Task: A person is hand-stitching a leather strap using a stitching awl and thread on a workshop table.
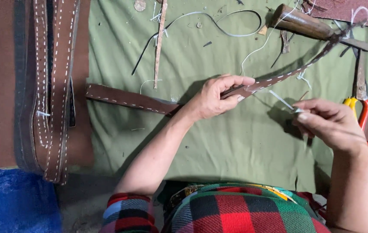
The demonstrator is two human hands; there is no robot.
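Note:
My left hand (214, 98) pinches a long brown leather strap (128, 99) with white stitching, holding it raised over the green cloth (218, 142). The strap runs from the left across to the upper right. My right hand (328, 122) is a little to the right, its fingers closed on a thin needle (297, 110) with white thread (280, 99) leading back to the strap.
Stitched brown straps (50, 86) lie stacked on brown leather at the left. A wooden-handled tool (305, 23) rests at the top right, scissors with red and yellow handles (367, 114) at the right edge. A blue sheet (13, 200) sits at bottom left. Scraps and cords litter the top.

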